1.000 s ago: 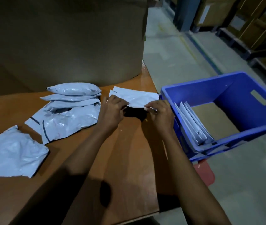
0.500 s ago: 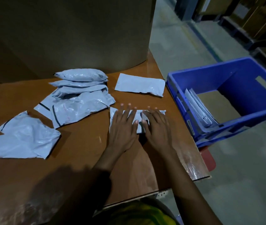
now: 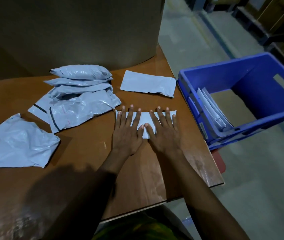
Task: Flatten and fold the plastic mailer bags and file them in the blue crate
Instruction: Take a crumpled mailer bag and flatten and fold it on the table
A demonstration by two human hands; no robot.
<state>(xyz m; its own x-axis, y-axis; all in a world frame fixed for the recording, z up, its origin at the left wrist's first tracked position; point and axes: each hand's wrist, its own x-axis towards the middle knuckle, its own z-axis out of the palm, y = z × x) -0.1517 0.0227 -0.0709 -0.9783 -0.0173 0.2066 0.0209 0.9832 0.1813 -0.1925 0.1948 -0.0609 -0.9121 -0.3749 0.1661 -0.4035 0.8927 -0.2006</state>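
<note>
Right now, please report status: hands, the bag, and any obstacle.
Left hand and right hand open, pressing flat on folded mailer. Blue crate to the right, some bags filed. Nothing between mailer and crate.

We count two hands — the left hand [image 3: 126,131] and the right hand [image 3: 162,131] — both flat, fingers spread, on one folded mailer bag [image 3: 145,121]. Taking the blue crate [image 3: 259,73] as our landmark: one flattened mailer bag [image 3: 148,83] lies just left of it, and one crumpled mailer bag [image 3: 19,146] lies farthest left of it. Between those sits one heap of mailer bags [image 3: 78,99] — we make out about five, though the overlaps keep us from being sure. Inside the crate stand filed mailer bags [image 3: 210,110]; we cannot tell their number. One large cardboard box [image 3: 71,32] stands left of the crate.
</note>
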